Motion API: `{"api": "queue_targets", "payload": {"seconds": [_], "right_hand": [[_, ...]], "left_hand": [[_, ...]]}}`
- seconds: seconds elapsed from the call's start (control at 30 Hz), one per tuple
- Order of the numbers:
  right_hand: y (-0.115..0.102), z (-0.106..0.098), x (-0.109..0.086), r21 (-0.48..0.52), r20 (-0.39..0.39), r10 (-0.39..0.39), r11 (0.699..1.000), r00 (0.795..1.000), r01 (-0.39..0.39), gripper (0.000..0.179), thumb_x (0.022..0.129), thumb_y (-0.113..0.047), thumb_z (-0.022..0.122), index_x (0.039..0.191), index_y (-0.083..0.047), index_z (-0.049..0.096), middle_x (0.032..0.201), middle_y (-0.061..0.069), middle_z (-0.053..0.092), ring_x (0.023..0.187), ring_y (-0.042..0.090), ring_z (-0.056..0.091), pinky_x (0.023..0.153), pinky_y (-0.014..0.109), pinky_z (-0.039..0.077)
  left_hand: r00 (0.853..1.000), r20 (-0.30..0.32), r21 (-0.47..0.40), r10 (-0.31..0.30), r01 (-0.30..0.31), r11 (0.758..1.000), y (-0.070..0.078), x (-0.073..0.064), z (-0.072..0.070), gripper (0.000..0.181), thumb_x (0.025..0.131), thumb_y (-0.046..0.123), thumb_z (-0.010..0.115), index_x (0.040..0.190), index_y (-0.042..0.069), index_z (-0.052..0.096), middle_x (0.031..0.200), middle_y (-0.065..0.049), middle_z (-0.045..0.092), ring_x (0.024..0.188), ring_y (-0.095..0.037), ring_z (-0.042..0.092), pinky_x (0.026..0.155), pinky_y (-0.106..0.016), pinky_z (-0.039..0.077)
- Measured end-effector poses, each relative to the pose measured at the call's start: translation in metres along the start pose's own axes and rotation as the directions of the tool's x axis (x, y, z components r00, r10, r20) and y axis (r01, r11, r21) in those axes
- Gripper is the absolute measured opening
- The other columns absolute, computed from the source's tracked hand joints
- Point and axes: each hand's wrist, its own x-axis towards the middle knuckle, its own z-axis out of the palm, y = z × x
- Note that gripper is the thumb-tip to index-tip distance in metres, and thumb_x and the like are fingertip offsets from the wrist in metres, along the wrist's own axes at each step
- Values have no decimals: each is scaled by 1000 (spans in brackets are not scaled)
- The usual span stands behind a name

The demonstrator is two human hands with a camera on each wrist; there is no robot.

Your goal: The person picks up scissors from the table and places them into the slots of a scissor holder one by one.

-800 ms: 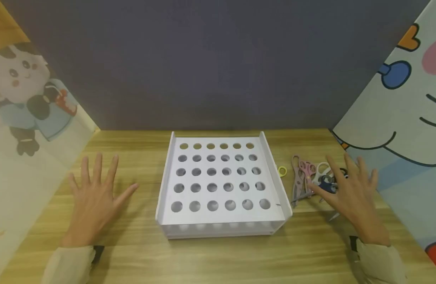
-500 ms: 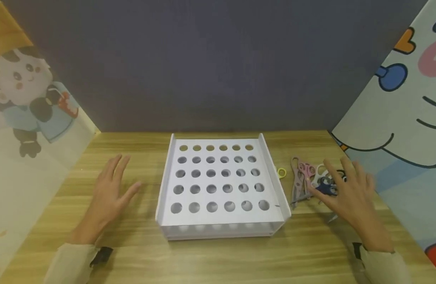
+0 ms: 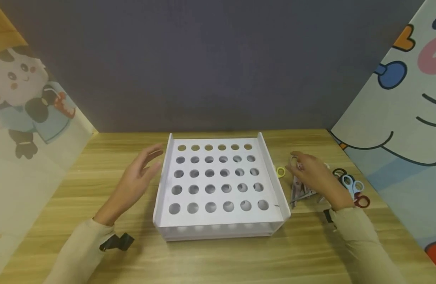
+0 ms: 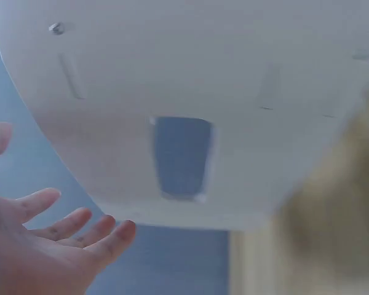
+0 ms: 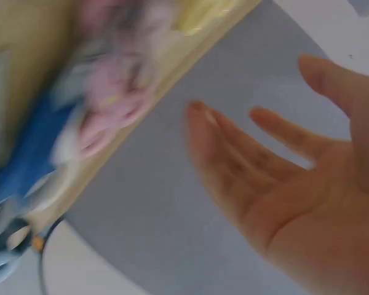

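A white rack (image 3: 219,216) with rows of round holes stands in the middle of the wooden table. My left hand (image 3: 134,177) is beside its left wall, fingers loosely bent and holding nothing. In the left wrist view this hand (image 4: 67,246) is near the white side wall (image 4: 111,147), which has a cut-out; contact cannot be told. My right hand (image 3: 313,173) hovers over a pile of scissors right of the rack. Its fingers are relaxed around nothing in the right wrist view, with pink-handled scissors (image 5: 114,110) nearby, blurred. The hand partly covers the grey-pink scissors (image 3: 296,191).
Light-blue scissors (image 3: 352,184), a dark red handle (image 3: 362,201) and a black handle (image 3: 339,172) lie at the pile's right. A yellow handle ring (image 3: 280,172) lies against the rack's right wall. A grey panel (image 3: 218,67) stands behind; printed panels flank the table.
My left hand has moved right, from lying spread out to beside the rack. My right hand has moved left across the scissors, uncovering the light-blue and dark red ones.
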Motion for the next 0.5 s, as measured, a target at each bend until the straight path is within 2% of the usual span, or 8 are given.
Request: {"api": "queue_targets", "payload": {"seconds": [0.07,0.17,0.2,0.27,0.33,0.4,0.5], "right_hand": [[-9,0,10,0,99,40,999,994,-40,62,101,-34,57,142,10,42,106,32,65,97,47,63,78,59,52],[-21,4,19,-49,203,140,990,969,-133,66,101,-40,53,145,8,38,126,38,56,114,55,53,89,66,47],[-23,6,20,-88,206,161,985,965,-145,65,101,-40,51,144,7,40,134,38,50,120,57,49,91,68,45],[-25,13,21,-162,187,194,973,963,-165,60,101,-38,49,142,4,44,135,36,50,118,58,50,90,68,45],[-24,20,22,-221,152,206,960,967,-170,50,100,-34,48,136,2,52,129,36,52,109,58,54,81,67,47],[-21,25,22,-240,133,199,957,971,-163,41,97,-28,50,127,-1,58,119,36,54,97,56,56,71,64,45],[-16,31,23,-211,141,162,969,977,-131,33,93,-28,56,116,-5,63,110,34,56,91,52,56,65,59,43]], "left_hand": [[1000,-5,-20,20,-20,1000,5,8,3,48,103,19,55,148,13,43,151,-7,44,140,-25,41,110,-45,42],[998,-9,8,61,-61,998,13,16,9,47,100,15,60,144,12,48,149,-7,45,140,-26,39,111,-46,40],[997,-7,40,74,-74,996,15,17,12,46,99,15,62,143,13,49,150,-7,45,141,-27,38,113,-49,38],[994,11,125,104,-105,987,20,19,17,46,97,16,64,141,14,52,152,-5,42,143,-28,35,115,-55,32],[992,36,200,123,-128,971,23,19,22,45,96,20,65,140,16,54,155,-5,39,145,-29,32,115,-60,27],[989,61,256,133,-144,956,25,20,26,46,96,24,66,140,17,54,157,-5,37,146,-31,29,116,-62,23],[989,78,297,126,-144,944,27,18,29,48,96,27,65,141,14,52,158,-8,35,147,-34,28,116,-63,23]]}}
